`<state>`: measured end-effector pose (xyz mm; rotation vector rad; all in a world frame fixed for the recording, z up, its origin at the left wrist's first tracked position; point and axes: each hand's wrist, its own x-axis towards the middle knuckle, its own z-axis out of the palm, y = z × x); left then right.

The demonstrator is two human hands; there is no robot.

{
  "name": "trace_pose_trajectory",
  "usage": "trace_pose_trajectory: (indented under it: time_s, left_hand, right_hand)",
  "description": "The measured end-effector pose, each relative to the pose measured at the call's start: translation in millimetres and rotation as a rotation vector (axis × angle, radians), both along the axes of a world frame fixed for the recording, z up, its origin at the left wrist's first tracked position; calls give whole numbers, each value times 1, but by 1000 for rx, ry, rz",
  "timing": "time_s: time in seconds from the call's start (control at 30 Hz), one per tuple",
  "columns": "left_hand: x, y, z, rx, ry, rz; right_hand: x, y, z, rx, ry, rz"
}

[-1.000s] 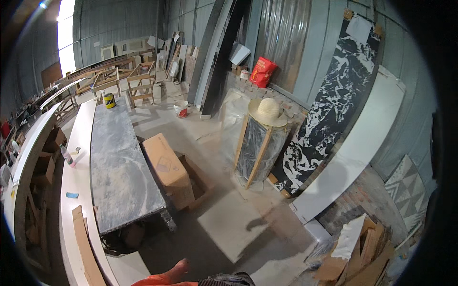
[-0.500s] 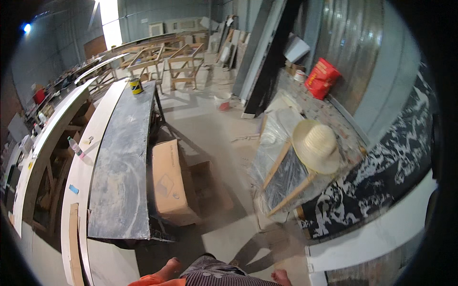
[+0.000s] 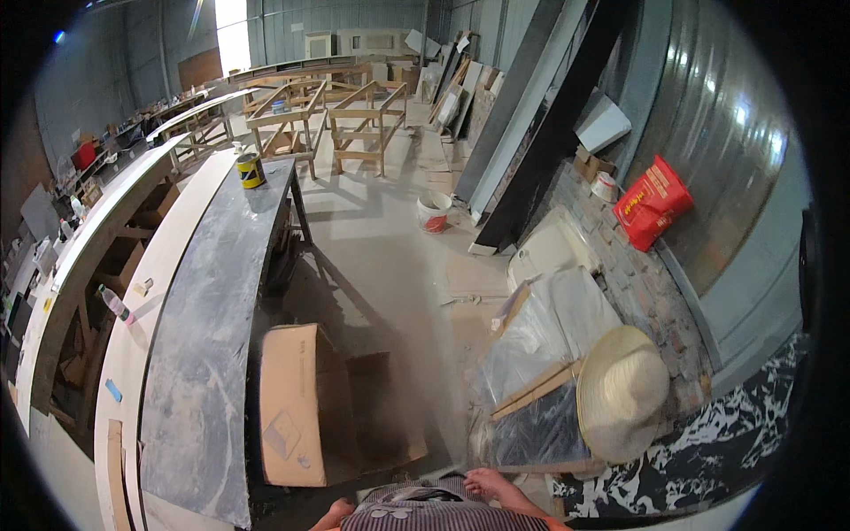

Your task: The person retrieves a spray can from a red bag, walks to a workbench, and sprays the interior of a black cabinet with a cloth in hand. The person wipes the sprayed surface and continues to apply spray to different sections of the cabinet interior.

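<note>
At the lower edge, my right hand (image 3: 485,482) is raised in front of my body, with its fingers curled closed beside the striped apron (image 3: 421,515). Whatever it may hold is too small to make out. My left hand (image 3: 335,511) is low at the apron's other side, only partly in view, and its fingers do not show clearly. Ahead of my hands stands an open cardboard box (image 3: 288,403) on the floor. To its right, a straw hat (image 3: 624,394) rests on a wooden frame (image 3: 540,389) draped with clear plastic sheet (image 3: 567,319).
A long dark dusty table (image 3: 199,354) runs along the left, with a yellow-and-black can (image 3: 251,171) at its far end. Beside it, a plastic bottle (image 3: 116,303) stands on a pale board. Farther off are a white bucket (image 3: 433,212), wooden frames (image 3: 363,133) and a red bag (image 3: 653,203).
The view has shifted forward, so the box, hat and frame appear nearer. My right hand has come up and in toward the apron; my left hand shows lower and closer to it.
</note>
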<state>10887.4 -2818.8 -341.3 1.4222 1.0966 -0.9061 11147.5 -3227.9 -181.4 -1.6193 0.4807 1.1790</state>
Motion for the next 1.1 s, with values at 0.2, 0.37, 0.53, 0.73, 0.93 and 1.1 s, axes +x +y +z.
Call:
trace_pose_trajectory:
  time_s: [0.2,0.37,0.53,0.73,0.93,1.1]
  left_hand:
    - [140,12,93,-92,-334,168]
    - [260,43,131,10,-315,369]
    - [311,82,78,357,-531,263]
    - [478,158,124,412,-159,82]
    - [728,182,166,296,-272,16]
    - [908,154,180,224,-342,-246]
  right_hand:
    - [122,53,-23,-70,-44,39]
    - [274,136,-58,-16,-97,172]
    - [426,247,-63,120,-151,275]
    - [572,291,-38,309,-103,202]
    - [694,299,12,450,-204,-97]
    - [733,236,58,409,-263,-226]
